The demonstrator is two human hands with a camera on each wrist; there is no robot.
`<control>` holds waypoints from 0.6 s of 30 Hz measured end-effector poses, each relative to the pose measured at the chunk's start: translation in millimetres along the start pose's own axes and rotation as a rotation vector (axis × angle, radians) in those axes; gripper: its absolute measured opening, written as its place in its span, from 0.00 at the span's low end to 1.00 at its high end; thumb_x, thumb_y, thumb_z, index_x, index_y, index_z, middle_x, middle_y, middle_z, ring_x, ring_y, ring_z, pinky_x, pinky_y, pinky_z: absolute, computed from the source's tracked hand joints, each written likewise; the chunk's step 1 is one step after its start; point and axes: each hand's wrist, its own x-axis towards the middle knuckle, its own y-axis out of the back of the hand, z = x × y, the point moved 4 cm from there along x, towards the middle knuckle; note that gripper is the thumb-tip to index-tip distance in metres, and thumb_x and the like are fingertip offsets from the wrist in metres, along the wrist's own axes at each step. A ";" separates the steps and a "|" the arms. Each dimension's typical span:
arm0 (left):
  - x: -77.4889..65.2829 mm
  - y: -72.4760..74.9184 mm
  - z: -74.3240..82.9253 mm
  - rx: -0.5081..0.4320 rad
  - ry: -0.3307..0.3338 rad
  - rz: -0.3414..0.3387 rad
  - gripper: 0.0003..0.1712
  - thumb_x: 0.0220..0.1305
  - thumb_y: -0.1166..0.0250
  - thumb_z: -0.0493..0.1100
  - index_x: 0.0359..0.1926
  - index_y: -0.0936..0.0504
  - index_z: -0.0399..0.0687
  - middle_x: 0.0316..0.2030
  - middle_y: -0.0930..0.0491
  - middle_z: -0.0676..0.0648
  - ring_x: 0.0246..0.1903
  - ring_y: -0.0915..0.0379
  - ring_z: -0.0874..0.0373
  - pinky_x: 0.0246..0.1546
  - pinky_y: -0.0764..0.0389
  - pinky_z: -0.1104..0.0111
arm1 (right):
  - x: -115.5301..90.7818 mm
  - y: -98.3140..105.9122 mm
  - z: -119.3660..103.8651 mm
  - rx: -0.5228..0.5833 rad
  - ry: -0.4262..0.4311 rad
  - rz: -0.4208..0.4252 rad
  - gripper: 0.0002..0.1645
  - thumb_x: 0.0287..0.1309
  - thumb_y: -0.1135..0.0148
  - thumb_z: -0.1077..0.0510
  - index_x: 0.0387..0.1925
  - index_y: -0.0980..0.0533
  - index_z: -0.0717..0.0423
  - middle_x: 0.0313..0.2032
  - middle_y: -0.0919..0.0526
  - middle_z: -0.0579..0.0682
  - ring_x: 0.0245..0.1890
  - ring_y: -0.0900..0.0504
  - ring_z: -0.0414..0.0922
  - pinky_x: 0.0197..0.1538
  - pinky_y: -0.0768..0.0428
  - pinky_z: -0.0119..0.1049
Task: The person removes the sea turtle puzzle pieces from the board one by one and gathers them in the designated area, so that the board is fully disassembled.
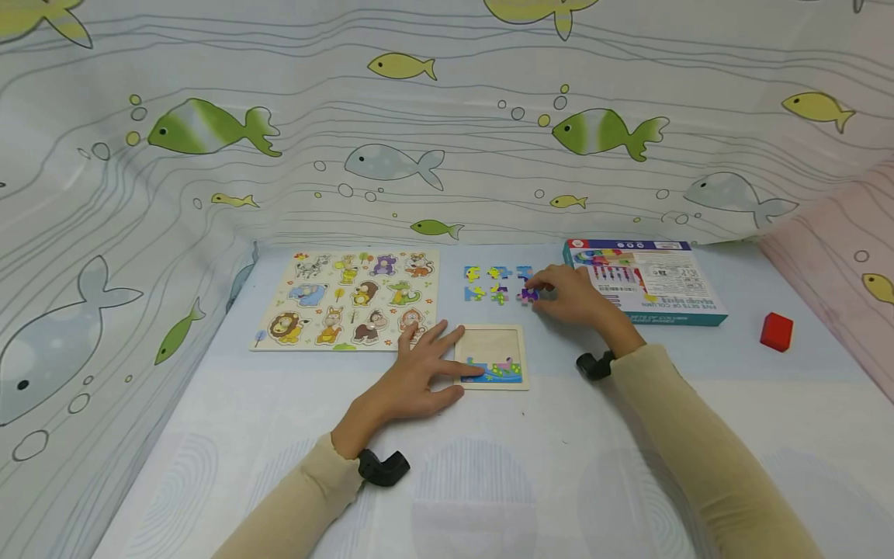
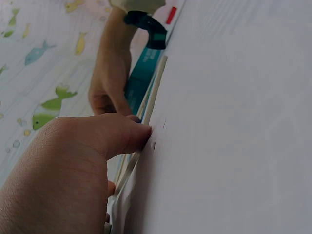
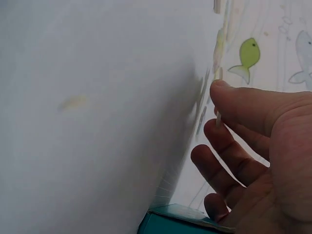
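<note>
Grip: right hand (image 1: 571,295) pinches a puzzle piece (image 3: 218,119); left hand (image 1: 419,378), fingers spread, rests on the frame (image 1: 492,340), likely to steady it.

Puzzle piece (image 1: 527,296) — partly hidden in the right grip (image 1: 569,295)

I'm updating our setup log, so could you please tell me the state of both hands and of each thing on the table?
Left hand: fingers spread, touching the puzzle frame
Right hand: pinching a purple puzzle piece
The puzzle frame: lying flat, filled along the bottom, bare above
Loose pieces: set out in two rows
Animal board: lying flat
Box: lying flat, looks shut
Red block: untouched
</note>
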 end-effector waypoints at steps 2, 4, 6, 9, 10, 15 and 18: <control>-0.3 -0.1 0.0 0.004 0.001 0.001 0.21 0.68 0.41 0.55 0.61 0.18 0.77 0.77 0.39 0.43 0.79 0.52 0.39 0.72 0.67 0.32 | 1.6 -0.1 0.7 0.003 0.000 -0.005 0.22 0.62 0.30 0.58 0.57 0.19 0.57 0.49 0.16 0.56 0.53 0.22 0.54 0.58 0.38 0.55; -0.5 0.1 0.1 0.006 0.002 0.003 0.21 0.68 0.41 0.56 0.61 0.18 0.77 0.78 0.39 0.43 0.79 0.52 0.39 0.73 0.67 0.32 | 3.1 -0.2 1.2 0.010 0.002 -0.012 0.22 0.62 0.30 0.59 0.57 0.19 0.57 0.50 0.16 0.57 0.53 0.22 0.55 0.60 0.38 0.56; -0.6 0.2 0.2 0.007 0.001 0.005 0.21 0.68 0.41 0.56 0.61 0.18 0.77 0.78 0.39 0.43 0.79 0.52 0.39 0.72 0.67 0.32 | 4.6 -0.1 1.7 0.020 0.004 -0.021 0.22 0.62 0.31 0.59 0.57 0.19 0.57 0.52 0.17 0.57 0.54 0.22 0.55 0.62 0.36 0.58; -0.7 0.2 0.6 0.006 -0.005 0.010 0.21 0.68 0.41 0.55 0.60 0.18 0.76 0.77 0.39 0.43 0.79 0.52 0.38 0.72 0.67 0.32 | 7.3 -0.2 3.0 0.037 0.000 -0.032 0.22 0.63 0.31 0.60 0.58 0.20 0.58 0.53 0.18 0.58 0.55 0.22 0.56 0.63 0.32 0.58; -0.9 0.0 0.5 0.004 -0.006 0.011 0.21 0.68 0.41 0.55 0.60 0.17 0.76 0.77 0.39 0.43 0.79 0.52 0.38 0.72 0.67 0.32 | 8.2 -0.4 3.5 0.042 -0.001 -0.037 0.22 0.63 0.31 0.60 0.58 0.20 0.58 0.53 0.18 0.58 0.55 0.22 0.56 0.63 0.30 0.57; -1.3 -1.1 -0.4 0.002 -0.005 0.011 0.21 0.67 0.41 0.55 0.60 0.17 0.76 0.78 0.39 0.43 0.79 0.52 0.38 0.72 0.68 0.32 | 12.5 -1.5 5.1 0.043 -0.006 -0.058 0.21 0.63 0.32 0.61 0.58 0.20 0.59 0.53 0.18 0.59 0.54 0.22 0.56 0.60 0.24 0.54; -1.1 -1.7 -0.8 0.001 -0.003 0.009 0.21 0.68 0.41 0.55 0.60 0.18 0.76 0.78 0.40 0.43 0.79 0.52 0.39 0.72 0.68 0.33 | 14.6 -2.1 5.4 0.021 -0.003 -0.064 0.21 0.63 0.32 0.61 0.58 0.20 0.59 0.53 0.18 0.59 0.54 0.22 0.56 0.60 0.23 0.53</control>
